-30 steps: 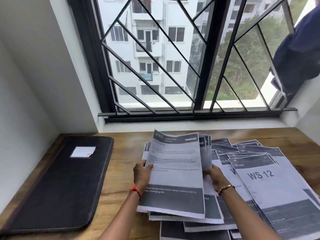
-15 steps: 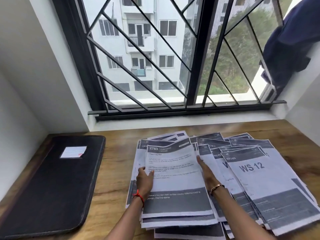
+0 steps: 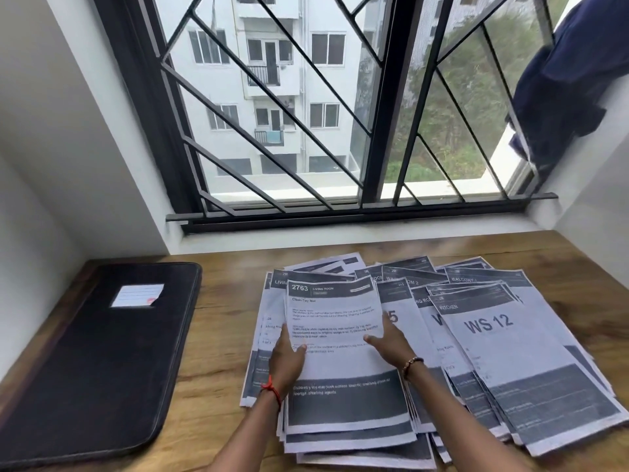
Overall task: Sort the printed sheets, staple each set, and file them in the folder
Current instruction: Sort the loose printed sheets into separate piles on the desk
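- Nearest the camera, two bare forearms reach in from the bottom edge, with a red thread point(image 3: 271, 391) on the left wrist and a bead bracelet point(image 3: 412, 363) on the right.
- The left hand point(image 3: 287, 356) holds the left edge of the top sheet point(image 3: 335, 311), with its thumb lying over the paper and its fingers pointing away along the edge.
- The right hand point(image 3: 391, 344) pinches the sheet's right edge, thumb on the printed face and fingers extended behind it.
- That sheet is white with a dark header band reading "2763 LIVING ROOM", small blocks of text below it, and a broad dark band across its near end. It is at the centre of the table, over the left part of the pile.
- The pile of printed sheets point(image 3: 422, 447) under it is loosely fanned and overlapping, all in the same white-and-dark-grey layout.
- On the right, the WS 12 sheet point(image 3: 503, 356) lies on top of the spread, headed "KITCHEN".
- To the left, apart from the papers, a black folder point(image 3: 95, 362) lies closed and flat, with a white label point(image 3: 138, 295) on its cover.
- All of this rests on a wooden table point(image 3: 221, 335).
- Beyond the table is a black window grille point(image 3: 379, 131), and a dark blue cloth point(image 3: 575, 83) hangs at the upper right.
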